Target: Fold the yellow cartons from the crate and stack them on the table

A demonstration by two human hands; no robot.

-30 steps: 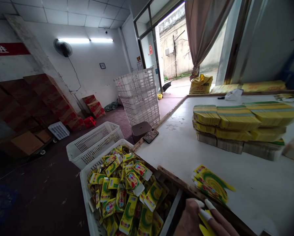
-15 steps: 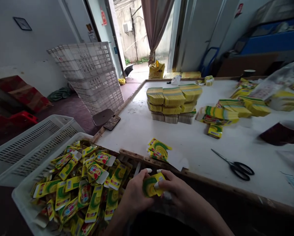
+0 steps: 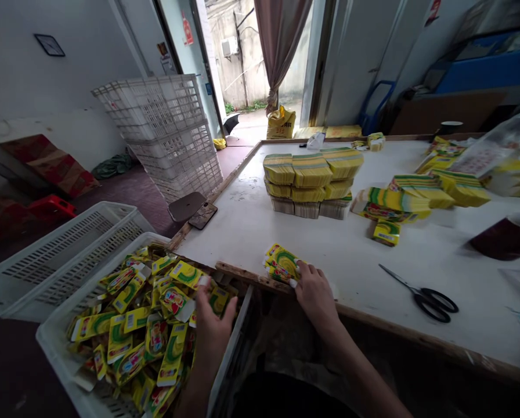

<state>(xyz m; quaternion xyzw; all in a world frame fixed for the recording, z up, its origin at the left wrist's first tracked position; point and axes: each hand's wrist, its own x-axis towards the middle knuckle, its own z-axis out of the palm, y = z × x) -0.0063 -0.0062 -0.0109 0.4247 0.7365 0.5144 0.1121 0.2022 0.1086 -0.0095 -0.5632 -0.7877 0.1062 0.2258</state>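
Gripping 1 yellow pack point(image 3: 219, 299) in the left hand point(image 3: 210, 325), just above the full white crate point(image 3: 53, 357). Resting the right hand point(image 3: 316, 295), fingers loose and open, on the small pile point(image 3: 281, 262) at the table point(image 3: 251, 226) edge.

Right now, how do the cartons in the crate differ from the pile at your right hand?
The cartons lie jumbled, many deep; the pile is few, stacked flat. The cartons fill the crate under the left hand; the pile lies on the table at the right hand. Both are yellow-green.
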